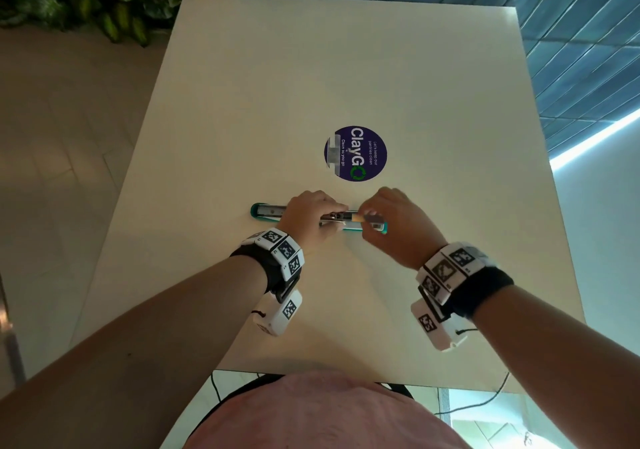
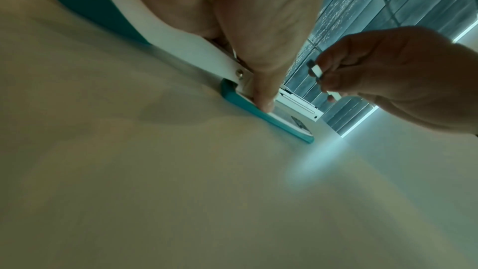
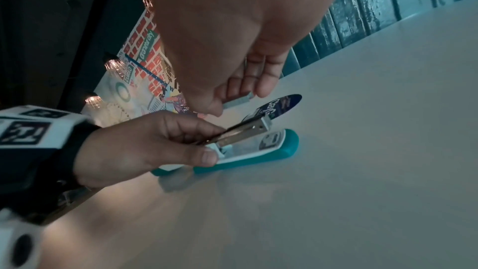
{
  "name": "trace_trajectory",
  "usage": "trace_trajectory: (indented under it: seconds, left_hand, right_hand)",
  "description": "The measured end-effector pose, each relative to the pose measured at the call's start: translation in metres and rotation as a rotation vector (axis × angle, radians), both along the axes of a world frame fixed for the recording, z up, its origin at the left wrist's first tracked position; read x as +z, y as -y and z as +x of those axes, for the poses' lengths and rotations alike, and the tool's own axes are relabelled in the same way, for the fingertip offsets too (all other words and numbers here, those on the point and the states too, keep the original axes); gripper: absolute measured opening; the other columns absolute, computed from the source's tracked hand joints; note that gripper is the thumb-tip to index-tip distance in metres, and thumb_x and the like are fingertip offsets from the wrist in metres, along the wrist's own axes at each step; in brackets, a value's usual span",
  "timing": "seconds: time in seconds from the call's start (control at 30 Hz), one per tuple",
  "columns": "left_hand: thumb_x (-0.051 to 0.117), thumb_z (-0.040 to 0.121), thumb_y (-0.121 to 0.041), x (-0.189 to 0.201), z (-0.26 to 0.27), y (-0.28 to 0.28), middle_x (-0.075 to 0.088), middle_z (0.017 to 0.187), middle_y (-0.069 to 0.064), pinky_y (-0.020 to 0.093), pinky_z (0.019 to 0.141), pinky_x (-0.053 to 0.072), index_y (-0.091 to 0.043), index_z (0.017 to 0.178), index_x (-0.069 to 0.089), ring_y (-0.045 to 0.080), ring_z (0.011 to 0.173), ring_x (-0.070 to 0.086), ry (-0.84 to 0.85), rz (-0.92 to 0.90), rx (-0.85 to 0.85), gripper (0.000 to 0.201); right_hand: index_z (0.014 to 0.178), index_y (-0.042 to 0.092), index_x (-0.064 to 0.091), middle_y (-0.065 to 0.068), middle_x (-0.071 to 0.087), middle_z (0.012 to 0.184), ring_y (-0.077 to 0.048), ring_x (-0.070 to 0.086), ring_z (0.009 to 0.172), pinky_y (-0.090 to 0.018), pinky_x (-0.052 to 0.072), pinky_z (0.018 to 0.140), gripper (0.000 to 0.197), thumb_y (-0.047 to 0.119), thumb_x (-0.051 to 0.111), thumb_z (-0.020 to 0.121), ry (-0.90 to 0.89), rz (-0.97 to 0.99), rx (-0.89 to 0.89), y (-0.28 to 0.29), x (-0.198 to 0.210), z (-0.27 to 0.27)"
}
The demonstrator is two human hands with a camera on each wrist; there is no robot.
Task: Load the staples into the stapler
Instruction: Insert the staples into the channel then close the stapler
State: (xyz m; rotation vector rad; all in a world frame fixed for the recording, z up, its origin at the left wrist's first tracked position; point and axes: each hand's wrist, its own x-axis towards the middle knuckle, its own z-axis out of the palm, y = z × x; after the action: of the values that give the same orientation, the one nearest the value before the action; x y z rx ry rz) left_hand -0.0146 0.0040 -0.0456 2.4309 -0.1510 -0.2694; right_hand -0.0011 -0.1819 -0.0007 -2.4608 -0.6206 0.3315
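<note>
Stapler (image 1: 268, 212): teal, swung fully open, flat on bench (image 1: 346, 67), just nearer than round purple sticker (image 1: 355, 153). Left hand (image 1: 306, 214): grip curled round the metal magazine (image 3: 245, 132). Right hand (image 1: 394, 223): grip pinching staple strip (image 3: 236, 100) just above the magazine.

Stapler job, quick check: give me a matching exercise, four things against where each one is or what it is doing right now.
Things:
1. left hand
2. right hand
3. round sticker
4. stapler

States:
A. stuck flat on the table, beyond both hands
B. pinches the staple strip above the magazine
C. lies opened out on the table, teal base down
D. grips the stapler near its hinge

Pairs: 1-D, 2-B, 3-A, 4-C
</note>
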Motion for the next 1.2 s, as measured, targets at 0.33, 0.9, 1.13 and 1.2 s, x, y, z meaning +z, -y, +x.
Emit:
trace_trajectory:
  seconds: [0.33, 0.9, 1.13, 1.2]
  left_hand:
    - [0.07, 0.075, -0.025, -0.001, 0.001, 0.001, 0.068, 0.101, 0.006, 0.044, 0.087, 0.046, -0.024, 0.108, 0.066, 0.025, 0.092, 0.057, 0.018, -0.003, -0.002, 0.032]
    - [0.07, 0.075, -0.024, 0.0, 0.0, 0.0, 0.068, 0.102, 0.005, 0.045, 0.088, 0.045, -0.024, 0.109, 0.064, 0.025, 0.093, 0.057, 0.013, 0.0, -0.015, 0.034]
    - [0.068, 0.074, -0.023, 0.007, 0.001, -0.014, 0.064, 0.109, 0.005, 0.043, 0.09, 0.045, -0.021, 0.114, 0.059, 0.025, 0.098, 0.054, -0.016, 0.12, -0.085, 0.041]
    - [0.067, 0.073, -0.025, 0.013, 0.001, -0.033, 0.063, 0.106, 0.001, 0.041, 0.088, 0.044, -0.024, 0.111, 0.06, 0.023, 0.096, 0.054, -0.031, 0.211, -0.064, 0.038]
  right_hand:
    - [0.093, 0.014, 0.061, -0.005, 0.057, 0.094, -0.012, 0.041, 0.084, -0.028, 0.042, 0.076, 0.015, 0.017, 0.059, 0.078, -0.083, -0.156, 0.056, -0.007, -0.007, 0.019]
    - [0.106, 0.018, 0.061, -0.007, 0.059, 0.099, -0.023, 0.053, 0.095, -0.03, 0.042, 0.081, 0.026, 0.013, 0.057, 0.08, -0.21, -0.236, 0.078, -0.003, -0.005, 0.021]
    - [0.112, 0.017, 0.059, -0.008, 0.058, 0.11, -0.025, 0.05, 0.104, -0.037, 0.043, 0.093, 0.038, 0.023, 0.07, 0.076, -0.202, -0.181, -0.034, 0.011, -0.012, 0.014]
    - [0.111, 0.017, 0.06, -0.008, 0.058, 0.109, -0.025, 0.051, 0.104, -0.037, 0.043, 0.094, 0.037, 0.022, 0.071, 0.076, -0.214, -0.174, -0.034, 0.01, -0.011, 0.016]
